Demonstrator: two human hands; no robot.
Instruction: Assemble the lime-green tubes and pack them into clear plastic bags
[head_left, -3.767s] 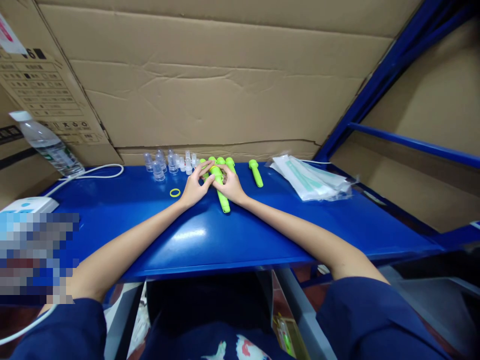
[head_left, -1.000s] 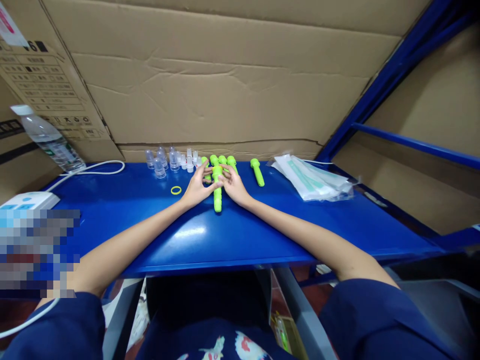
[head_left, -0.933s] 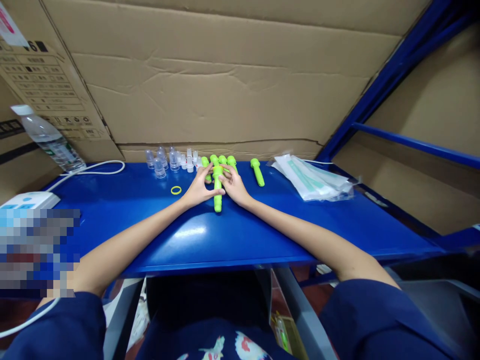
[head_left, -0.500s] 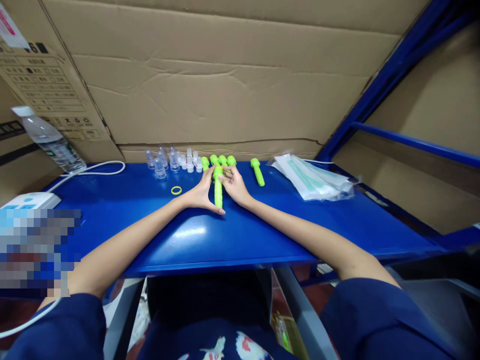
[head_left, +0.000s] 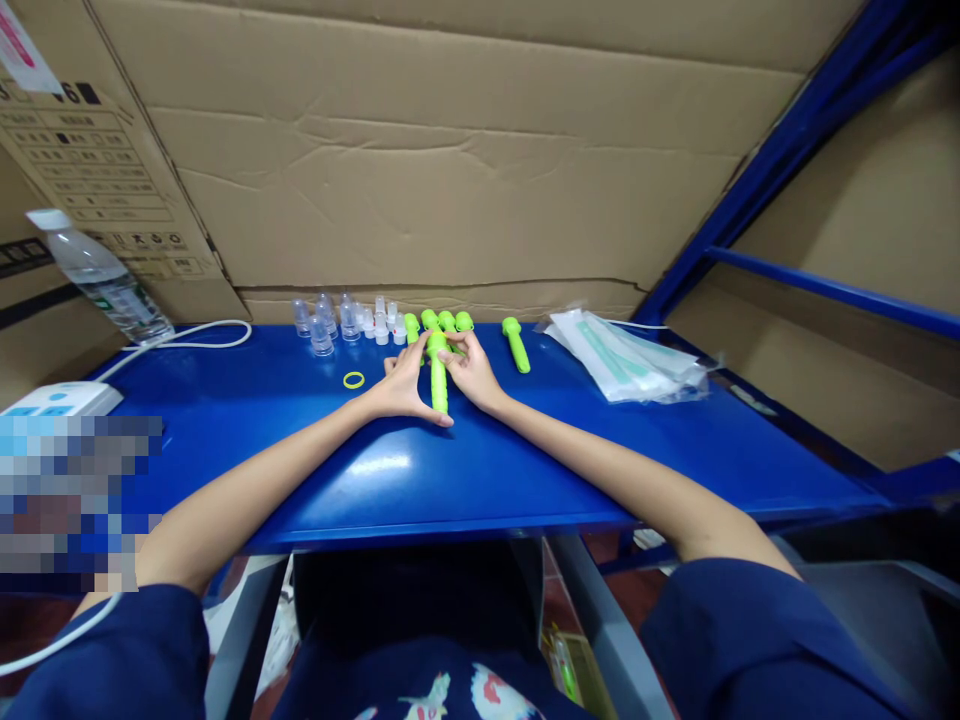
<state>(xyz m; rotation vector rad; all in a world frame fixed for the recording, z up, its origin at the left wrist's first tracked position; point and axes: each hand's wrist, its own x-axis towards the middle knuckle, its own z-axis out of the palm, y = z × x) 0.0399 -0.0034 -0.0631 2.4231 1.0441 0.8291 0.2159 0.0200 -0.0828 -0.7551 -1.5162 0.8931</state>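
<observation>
At the middle of the blue bench (head_left: 487,470), you hold a green piece (head_left: 439,375) between both hands, its knobbed head at the far end and its handle running towards you. What has just changed is your left hand (head_left: 400,392): its thumb, which lay across the body of the piece a second ago, has slid to the near end of the handle, while its forefinger reaches the head. That hand now spans the piece lengthwise, grasping it end to end, its other fingers bent off to the left; how hard the thumb presses cannot be told. Your right hand (head_left: 474,378) has kept its place, thumb and fingers grasping the right side of the head. The handle also points more directly at you than it did a few seconds ago, when it slanted to the near right.

For the work, this probably means your right hand is steadying the head while your left bears on the whole length; your fingers hide too much of the head to judge how it sits.

Around you, nothing else on the bench seems to have shifted. To the left, the yellow ring (head_left: 354,380) lies apart from your hands, with clear domes (head_left: 322,337) and small white caps (head_left: 381,325) beyond it. Four spare green pieces (head_left: 447,320) lie just past your fingers; a lone green one (head_left: 516,345) and flat plastic bags (head_left: 622,355) lie to the right.
</observation>
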